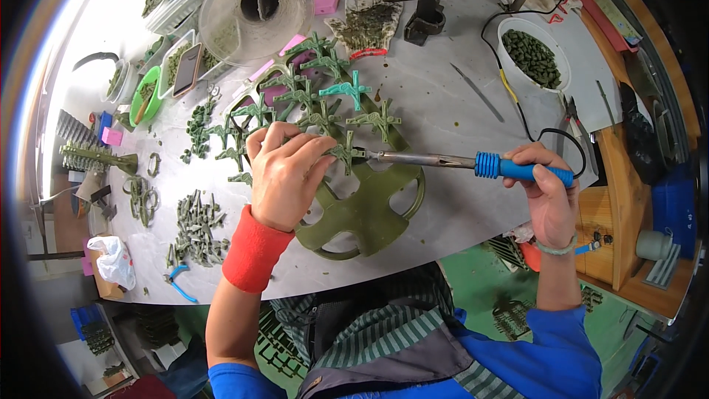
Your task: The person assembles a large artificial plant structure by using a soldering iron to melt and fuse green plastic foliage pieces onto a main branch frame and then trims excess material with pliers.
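Head view shows us first, low in the frame, our striped apron and blue sleeves, with both forearms rising from the bottom edge. Our left hand [284,177], above a red wristband [253,249], sits at centre frame; its fingers [310,144] are closed on a small green plastic part [344,154], pinching it just above a larger olive plastic frame with round openings [369,210] that lies flat on the grey bench [458,103]. Our right hand [546,192], at right of centre, wears a pale bead bracelet, and its fingers are wrapped tight around the blue handle of a soldering iron [473,163]. The iron lies nearly level across the frame, its metal tip touching the small green part at the left fingertips. A black cord runs from the handle up toward the upper right.

Left of the left hand, at lower left, we see a heap of small grey-green pieces [196,225] and blue-handled cutters [179,281]. Beyond the hands, at upper centre, green moulded sprues [317,96] spread over the bench. Farther off, a clear round bowl [247,11] stands at top centre, a white bowl of green pieces [533,55] sits at upper right, and a phone [187,69] rests on trays at upper left.
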Demonstrator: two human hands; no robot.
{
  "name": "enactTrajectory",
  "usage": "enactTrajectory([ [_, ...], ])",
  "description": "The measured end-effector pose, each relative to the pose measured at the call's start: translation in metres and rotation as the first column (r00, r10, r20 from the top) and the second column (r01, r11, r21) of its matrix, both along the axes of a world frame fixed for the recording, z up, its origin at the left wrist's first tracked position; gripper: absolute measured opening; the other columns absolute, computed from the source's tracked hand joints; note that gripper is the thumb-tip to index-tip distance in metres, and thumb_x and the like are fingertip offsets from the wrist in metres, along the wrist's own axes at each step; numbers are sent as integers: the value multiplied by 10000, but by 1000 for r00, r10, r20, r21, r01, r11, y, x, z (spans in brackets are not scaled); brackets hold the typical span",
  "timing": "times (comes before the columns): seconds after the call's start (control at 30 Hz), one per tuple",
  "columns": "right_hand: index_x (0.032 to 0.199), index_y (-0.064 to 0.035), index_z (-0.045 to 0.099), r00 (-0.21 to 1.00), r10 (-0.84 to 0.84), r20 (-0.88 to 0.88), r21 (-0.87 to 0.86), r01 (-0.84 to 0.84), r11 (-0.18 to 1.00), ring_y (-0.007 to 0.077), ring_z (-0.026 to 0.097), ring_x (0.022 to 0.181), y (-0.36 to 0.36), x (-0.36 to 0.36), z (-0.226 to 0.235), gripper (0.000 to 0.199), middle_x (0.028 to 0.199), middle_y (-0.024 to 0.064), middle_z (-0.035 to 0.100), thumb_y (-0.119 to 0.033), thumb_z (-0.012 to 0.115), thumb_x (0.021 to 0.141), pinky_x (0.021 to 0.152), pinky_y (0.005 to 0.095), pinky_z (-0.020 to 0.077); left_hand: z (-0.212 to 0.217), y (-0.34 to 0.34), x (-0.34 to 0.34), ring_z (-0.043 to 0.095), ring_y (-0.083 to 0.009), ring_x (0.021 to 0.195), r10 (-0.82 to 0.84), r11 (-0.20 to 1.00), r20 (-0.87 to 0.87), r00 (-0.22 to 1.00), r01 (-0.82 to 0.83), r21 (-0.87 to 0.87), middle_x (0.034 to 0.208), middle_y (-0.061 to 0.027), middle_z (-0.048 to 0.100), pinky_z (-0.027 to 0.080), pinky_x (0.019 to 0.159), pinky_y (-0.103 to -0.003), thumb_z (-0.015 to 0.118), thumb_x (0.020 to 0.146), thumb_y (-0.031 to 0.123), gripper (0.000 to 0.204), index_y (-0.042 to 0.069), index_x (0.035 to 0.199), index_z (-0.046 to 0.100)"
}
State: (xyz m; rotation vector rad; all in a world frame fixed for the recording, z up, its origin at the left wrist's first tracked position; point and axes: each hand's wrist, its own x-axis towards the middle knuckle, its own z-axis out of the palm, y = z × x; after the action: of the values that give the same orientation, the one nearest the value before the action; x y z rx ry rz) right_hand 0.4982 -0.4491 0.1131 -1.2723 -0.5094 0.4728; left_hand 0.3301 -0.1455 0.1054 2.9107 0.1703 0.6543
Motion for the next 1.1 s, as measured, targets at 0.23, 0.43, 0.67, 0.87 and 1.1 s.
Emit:
enactTrajectory([
  [0.23, 997, 75, 666, 997, -2, 83, -21, 4, 1000, 247, 622, 823, -17, 7, 12, 243, 1024, 194, 636, -108, 545, 893, 738, 358, 524, 1, 1, 3, 574, -196, 955, -4, 1000, -5, 1000, 4, 10, 935, 41, 719, 361, 928, -362, 787, 743, 162, 232, 148, 969, 736],
  [0.43, 980, 75, 658, 999, -24, 30, -43, 25, 999, 241, 606, 819, -37, 12, 15, 266, 1022, 191, 615, -157, 571, 882, 720, 348, 518, 1, 1, 2, 576, -206, 968, -1, 1000, -4, 1000, 1, 23, 954, 33, 713, 366, 931, -374, 778, 752, 156, 241, 153, 988, 725],
  [0.67, 977, 42, 630, 998, -29, -63, -43, 26, 999, 228, 586, 882, -53, 22, 1, 276, 1030, 164, 575, -214, 577, 890, 707, 329, 507, 47, 6, -38, 593, -216, 987, 177, 984, 43, 983, -176, -37, 1003, 4, 691, 377, 905, -355, 754, 769, 94, 316, 129, 1077, 692],
  [0.87, 1009, -13, 595, 999, -17, -45, -58, 14, 998, 162, 544, 865, -74, 26, 1, 306, 1053, 116, 537, -304, 576, 917, 716, 273, 454, 31, 76, -165, 594, -137, 806, 629, 741, 181, 756, -513, -433, 895, -41, 661, 457, 781, -288, 711, 897, 112, 209, 7, 1063, 640],
  [1.1, 1049, -43, 589, 998, -46, -38, -71, 44, 997, 116, 489, 872, -74, 35, -11, 280, 1135, 90, 506, -301, 540, 951, 733, 250, 410, -31, 92, -321, 651, -183, 767, 911, 369, -42, 411, -856, -363, 871, -93, 695, 512, 714, -318, 697, 885, 109, 171, 21, 1021, 641],
])
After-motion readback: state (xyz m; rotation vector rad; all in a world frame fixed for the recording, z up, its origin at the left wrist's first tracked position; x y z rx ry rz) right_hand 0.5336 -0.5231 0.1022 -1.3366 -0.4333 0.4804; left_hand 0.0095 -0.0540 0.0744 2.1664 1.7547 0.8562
